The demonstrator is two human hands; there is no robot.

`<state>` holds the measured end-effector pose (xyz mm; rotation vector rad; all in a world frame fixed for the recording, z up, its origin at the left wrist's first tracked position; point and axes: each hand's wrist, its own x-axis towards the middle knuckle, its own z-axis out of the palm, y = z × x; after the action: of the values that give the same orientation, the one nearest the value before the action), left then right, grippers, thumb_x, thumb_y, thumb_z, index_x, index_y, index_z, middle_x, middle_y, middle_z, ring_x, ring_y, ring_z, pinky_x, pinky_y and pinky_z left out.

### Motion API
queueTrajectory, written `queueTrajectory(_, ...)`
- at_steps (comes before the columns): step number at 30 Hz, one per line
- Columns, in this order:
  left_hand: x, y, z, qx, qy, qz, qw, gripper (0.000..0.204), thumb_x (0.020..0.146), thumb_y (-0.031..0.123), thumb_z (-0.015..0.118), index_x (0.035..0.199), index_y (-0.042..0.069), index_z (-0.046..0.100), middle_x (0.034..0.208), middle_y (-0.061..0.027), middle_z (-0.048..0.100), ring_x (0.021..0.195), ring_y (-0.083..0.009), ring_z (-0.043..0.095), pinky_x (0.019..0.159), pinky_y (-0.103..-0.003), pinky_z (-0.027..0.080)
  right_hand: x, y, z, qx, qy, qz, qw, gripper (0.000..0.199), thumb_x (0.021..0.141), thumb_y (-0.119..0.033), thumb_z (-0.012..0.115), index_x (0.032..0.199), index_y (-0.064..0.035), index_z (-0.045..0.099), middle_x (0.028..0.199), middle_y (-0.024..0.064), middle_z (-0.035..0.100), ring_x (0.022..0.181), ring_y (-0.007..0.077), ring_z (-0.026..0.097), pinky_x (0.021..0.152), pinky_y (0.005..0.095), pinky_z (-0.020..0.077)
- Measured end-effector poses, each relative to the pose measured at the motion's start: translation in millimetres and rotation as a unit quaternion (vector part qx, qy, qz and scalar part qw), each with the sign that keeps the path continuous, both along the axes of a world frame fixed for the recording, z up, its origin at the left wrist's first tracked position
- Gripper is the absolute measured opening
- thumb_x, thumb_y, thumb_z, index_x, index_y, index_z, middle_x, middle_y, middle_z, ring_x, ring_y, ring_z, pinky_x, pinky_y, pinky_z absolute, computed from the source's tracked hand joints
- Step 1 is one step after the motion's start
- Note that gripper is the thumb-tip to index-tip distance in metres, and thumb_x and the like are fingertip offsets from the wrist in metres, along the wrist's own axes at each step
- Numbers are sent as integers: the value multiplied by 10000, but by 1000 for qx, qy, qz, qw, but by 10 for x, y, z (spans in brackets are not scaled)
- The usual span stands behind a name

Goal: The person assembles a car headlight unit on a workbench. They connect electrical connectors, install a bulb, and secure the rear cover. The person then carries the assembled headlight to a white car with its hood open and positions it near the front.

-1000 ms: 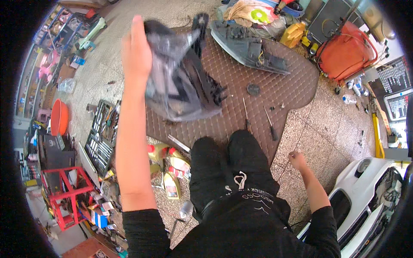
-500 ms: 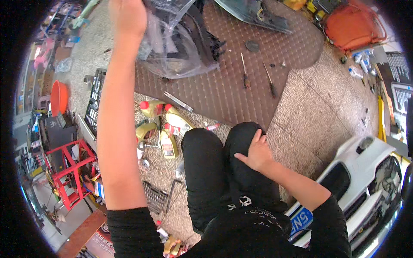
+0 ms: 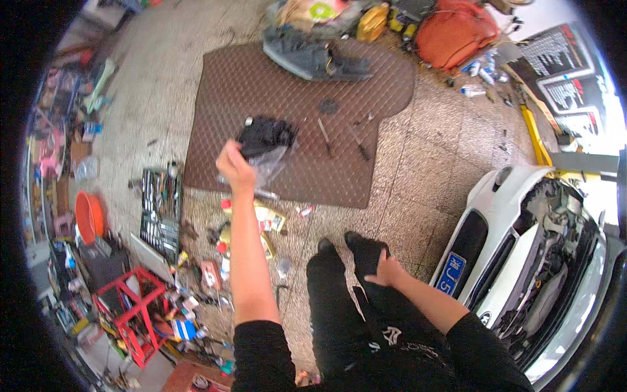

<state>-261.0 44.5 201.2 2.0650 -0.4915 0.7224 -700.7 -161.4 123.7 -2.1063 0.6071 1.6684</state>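
My left hand reaches forward over the brown quilted mat, its fingers closed on a clear plastic bag. A black part is in or beside the bag; its kind cannot be made out. My right hand lies on my right thigh near the knee, holding nothing, with the thumb apart from the fingers. Two screwdrivers and a dark round disc lie on the mat right of the bag. Farther back rests a car headlight.
At left, an open socket set, an orange basin and a red metal frame stand on the floor. Yellowish bottles are near my left forearm. A white car front fills the right; a red chair stands behind.
My view has risen and more floor shows. The left hand and bag now appear lower in view, and the whole headlight is visible. My right hand stays on my leg.
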Motion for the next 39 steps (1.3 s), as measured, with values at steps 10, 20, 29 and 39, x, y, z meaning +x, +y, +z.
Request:
queueTrajectory(10,-818,398,2621,-10,74,-84,994,289,985,207,448,904,-4,628,857,-109,628,846,-244,587,844,-405,478,-748,-36,138,-23,-146,-471,870,953,974,-675,548,1562,42,325,1578,344,365,1455,463,399,1166,562,379)
queueTrajectory(20,-941,2532,6957,-219,241,-377,867,424,1086,412,424,915,71,610,872,-99,637,793,-222,636,713,-365,535,354,205,1051,317,-150,-922,163,987,1009,-729,413,1649,-16,173,1664,284,257,1512,471,304,1195,640,318)
queueTrajectory(29,-799,2642,7566,-138,244,-527,802,414,1100,432,409,1119,59,589,945,-110,631,878,-211,670,763,-331,550,-133,-694,2710,618,-315,-712,110,650,1047,-521,448,1285,47,656,1262,213,709,1140,360,690,1029,493,542)
queueTrajectory(39,-617,1385,5739,-363,199,-315,854,609,1052,576,443,1344,52,546,1167,-146,636,1057,-255,635,940,-396,516,-2226,-767,3274,309,-392,-865,53,417,911,-399,642,1002,-2,730,971,182,767,881,401,721,894,553,569)
